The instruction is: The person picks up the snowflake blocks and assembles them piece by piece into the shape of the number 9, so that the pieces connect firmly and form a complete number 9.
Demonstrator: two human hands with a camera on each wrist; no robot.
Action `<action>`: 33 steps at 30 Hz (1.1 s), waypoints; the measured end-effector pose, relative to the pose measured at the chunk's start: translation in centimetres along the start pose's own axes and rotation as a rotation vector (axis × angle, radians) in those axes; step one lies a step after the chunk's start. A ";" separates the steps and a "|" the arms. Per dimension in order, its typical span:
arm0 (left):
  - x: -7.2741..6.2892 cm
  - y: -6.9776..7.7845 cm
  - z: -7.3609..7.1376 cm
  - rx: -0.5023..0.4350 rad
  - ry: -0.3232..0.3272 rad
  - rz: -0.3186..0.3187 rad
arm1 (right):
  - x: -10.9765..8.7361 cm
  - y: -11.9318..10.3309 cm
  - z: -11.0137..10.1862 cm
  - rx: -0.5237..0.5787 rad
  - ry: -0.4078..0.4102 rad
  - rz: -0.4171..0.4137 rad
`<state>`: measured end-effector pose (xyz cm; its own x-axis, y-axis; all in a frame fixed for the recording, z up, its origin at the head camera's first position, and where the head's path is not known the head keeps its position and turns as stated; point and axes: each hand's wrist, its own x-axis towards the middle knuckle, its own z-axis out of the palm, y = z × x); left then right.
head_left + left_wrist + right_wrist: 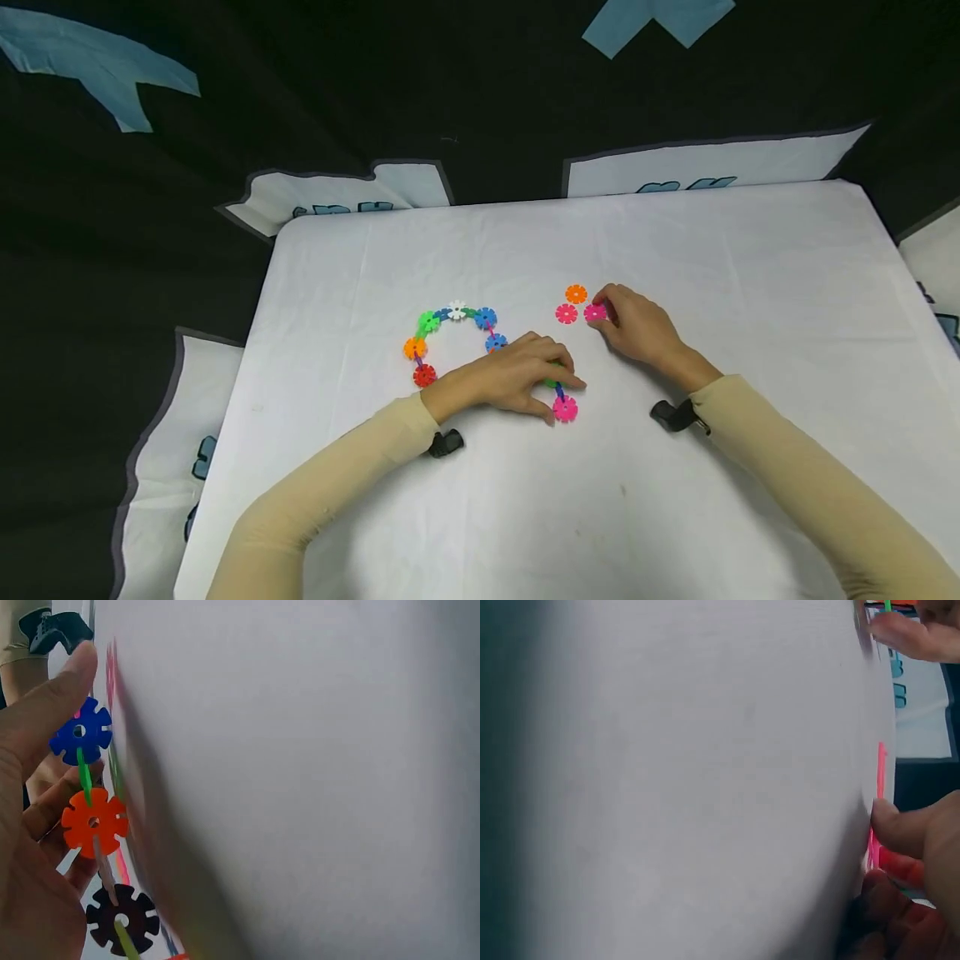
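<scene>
In the head view, a curved chain of colourful snowflake discs [457, 311] lies on the white table. My left hand [525, 371] rests over the chain's right part and hides some of it, thumb and fingers spread apart. Its thumb tip is right at the pink end disc [566, 408]. In the left wrist view, a blue disc [90, 739], an orange disc [94, 832] and a black disc [139, 919] run past the palm. My right hand [637, 329] pinches a loose pink snowflake disc [595, 312] between thumb and index finger, close to the table.
A second loose pink disc [566, 313] and a loose orange disc [576, 293] lie just left of the right hand. The white tablecloth [720, 250] ends at a dark curtain [450, 92] behind. A black wrist camera [672, 415] sits under the right sleeve.
</scene>
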<state>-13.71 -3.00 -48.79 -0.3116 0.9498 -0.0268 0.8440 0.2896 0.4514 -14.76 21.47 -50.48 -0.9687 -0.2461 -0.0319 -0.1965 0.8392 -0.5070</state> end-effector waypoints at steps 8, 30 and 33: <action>0.5 0.2 0.5 0.011 0.002 0.010 | -5.5 -0.4 0.6 0.166 0.171 -0.025; -1.6 -0.8 0.1 0.142 0.125 -0.198 | -7.7 -1.9 1.4 -0.020 0.007 -0.089; -1.8 -0.3 0.2 0.172 0.107 -0.268 | -7.3 -1.4 1.2 0.034 0.017 -0.027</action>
<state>-13.32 -4.78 -49.05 -0.5690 0.8219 -0.0262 0.7841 0.5519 0.2840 -7.25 21.47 -50.56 -0.9657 -0.2598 -0.0036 -0.2174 0.8154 -0.5366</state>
